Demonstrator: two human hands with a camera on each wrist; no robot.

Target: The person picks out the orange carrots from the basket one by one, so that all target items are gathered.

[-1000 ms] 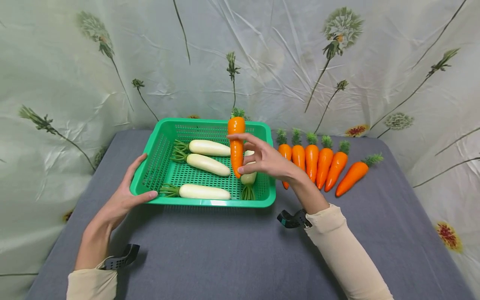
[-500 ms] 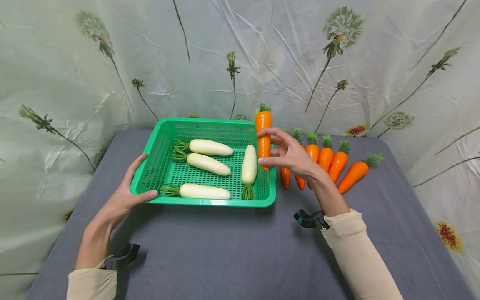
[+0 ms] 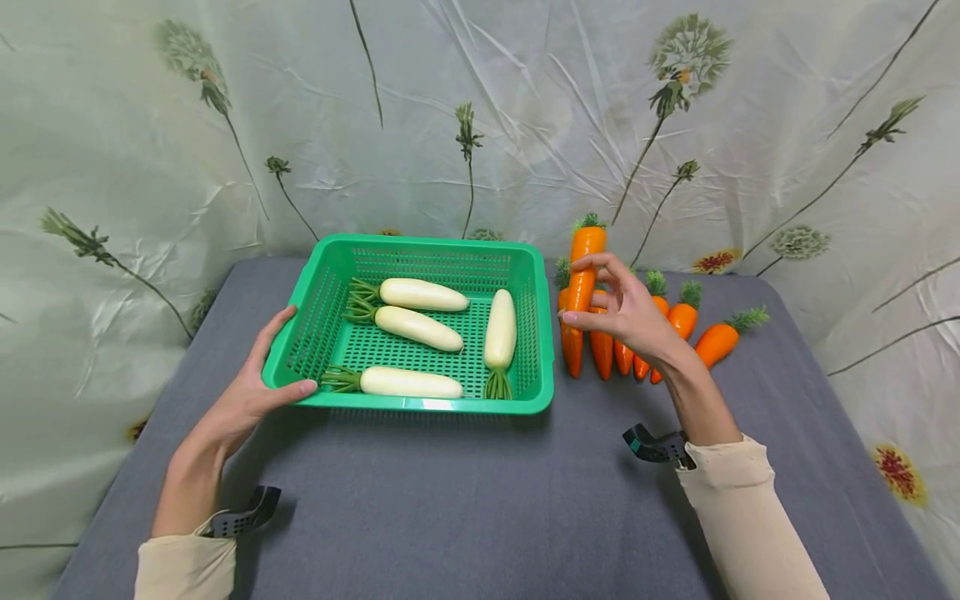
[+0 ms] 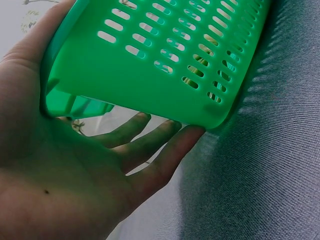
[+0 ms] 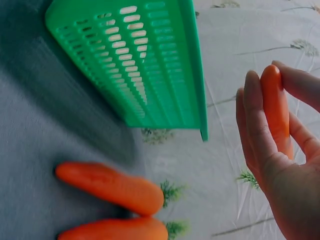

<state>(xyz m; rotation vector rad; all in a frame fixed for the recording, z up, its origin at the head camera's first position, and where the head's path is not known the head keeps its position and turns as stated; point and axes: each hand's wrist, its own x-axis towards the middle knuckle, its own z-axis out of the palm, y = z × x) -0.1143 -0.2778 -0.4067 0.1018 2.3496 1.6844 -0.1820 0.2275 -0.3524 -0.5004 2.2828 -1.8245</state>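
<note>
My left hand grips the left end of a green plastic basket, its thumb over the near rim. In the left wrist view the other fingers reach along the basket's end wall. Several white radishes with green stems lie inside, one of them lengthwise at the right end. To the right of the basket, my right hand pinches an orange carrot between thumb and fingers, its leafy top up. That carrot is raised over the row of carrots and partly covers them in the head view.
Several more carrots lie side by side on the grey tablecloth, leafy ends toward the back. Two of them show below the basket in the right wrist view. A flower-printed curtain hangs behind the table.
My right hand has carried the carrot rightward, from above the basket out past its right rim to over the other carrots. The left hand and basket have stayed in place.
</note>
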